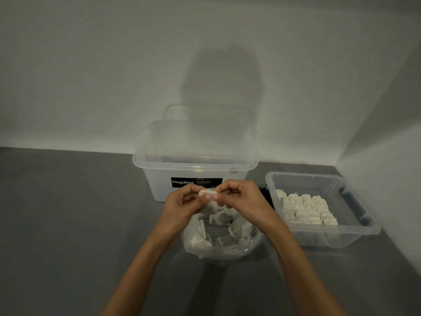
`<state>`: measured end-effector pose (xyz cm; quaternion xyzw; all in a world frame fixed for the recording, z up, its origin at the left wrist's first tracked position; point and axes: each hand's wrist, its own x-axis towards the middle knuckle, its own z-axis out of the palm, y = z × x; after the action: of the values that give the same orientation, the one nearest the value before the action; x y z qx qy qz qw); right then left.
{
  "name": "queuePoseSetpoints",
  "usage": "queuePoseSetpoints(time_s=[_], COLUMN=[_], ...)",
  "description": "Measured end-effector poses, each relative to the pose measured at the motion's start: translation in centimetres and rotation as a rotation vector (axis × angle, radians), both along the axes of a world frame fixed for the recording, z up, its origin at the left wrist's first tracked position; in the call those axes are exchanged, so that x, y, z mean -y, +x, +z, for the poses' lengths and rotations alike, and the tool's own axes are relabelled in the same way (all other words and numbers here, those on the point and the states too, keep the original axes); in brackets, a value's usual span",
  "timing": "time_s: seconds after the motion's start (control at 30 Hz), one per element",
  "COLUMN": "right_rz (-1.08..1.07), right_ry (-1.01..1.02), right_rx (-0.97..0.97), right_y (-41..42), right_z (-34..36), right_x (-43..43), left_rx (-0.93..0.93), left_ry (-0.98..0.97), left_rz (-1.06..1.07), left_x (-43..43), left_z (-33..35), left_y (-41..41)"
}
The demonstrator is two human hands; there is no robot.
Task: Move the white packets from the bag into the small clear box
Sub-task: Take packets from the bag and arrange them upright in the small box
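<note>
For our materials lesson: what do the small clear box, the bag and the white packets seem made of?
The small clear box: rigid see-through plastic, glossy; contents show through its wall. The bag: thin plastic film, crinkled, shiny. The white packets: matte, perhaps paper or fabric; too small to tell.

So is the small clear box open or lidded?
Open: the small clear box has no lid on, and rows of white packets show inside.

large lidded Megabox tub [196,169] | on grey floor [68,213] | against white wall [114,65]
</note>
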<state>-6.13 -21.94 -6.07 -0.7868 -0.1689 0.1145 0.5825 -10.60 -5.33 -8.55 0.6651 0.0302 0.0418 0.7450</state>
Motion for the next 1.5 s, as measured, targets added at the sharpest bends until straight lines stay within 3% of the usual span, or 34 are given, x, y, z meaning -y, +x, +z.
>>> queuePoseSetpoints(time_s=[0.07, 0.2, 0.27, 0.47, 0.6, 0.7, 0.83, 1.0, 1.1, 1.2, 1.3, 1.5], right_rz=[0.015, 0.058, 0.015, 0.016, 0.031, 0.007, -0.1, -0.273, -0.269, -0.204, -0.174, -0.343], right_ry=[-0.138, -0.67, -0.83, -1.06, -1.091, -1.048, -0.895, -0.485, -0.443, -0.479, -0.396, -0.12], right_rx=[-0.008, 0.084, 0.115, 0.095, 0.13, 0.114, 0.265, 0.739, 0.927, 1.038, 1.001, 0.59], right_y=[0.4, 0.7, 0.4, 1.4, 1.6, 1.1, -1.1, -3.2, -4.0, -4.6, -4.8, -3.6], right_z=[-0.4, -3.9, -6.5, -8.6, -8.6, -8.1, -6.6, -5.1, -4.9, -4.7, -4.2, 1.9], right_x=[0.1, -0.5, -1.6, -3.4, -3.5, -3.2, -1.5, 0.5, 0.9, 1.3, 1.7, 3.3], left_rx=[-0.007, -0.067, -0.088, -0.126, -0.121, -0.093, -0.112, -0.196, -0.209, -0.176, -0.141, -0.077], left_ry=[0.049, 0.084, 0.085, 0.092, 0.111, 0.155, 0.274, 0.274, 0.169, 0.198, 0.148, 0.122], left_rz=[0.048, 0.095, 0.103, 0.132, 0.146, 0.115, 0.096, -0.004, -0.111, -0.143, -0.12, -0.146], left_x=[-0.6, -1.3, -1.4, -1.1, -1.5, -1.7, -2.2, -0.7, 0.8, 1.5, 1.7, 2.1], left_z=[-0.5, -1.6, -2.1, -2.4, -2.3, -1.9, -2.1, -1.2, 0.1, 0.5, 0.7, 2.3], left_y=[0.4, 0.7, 0.6, 0.2, -0.1, -0.2, -0.2, -0.5, -0.8, -0.5, -0.1, 0.0])
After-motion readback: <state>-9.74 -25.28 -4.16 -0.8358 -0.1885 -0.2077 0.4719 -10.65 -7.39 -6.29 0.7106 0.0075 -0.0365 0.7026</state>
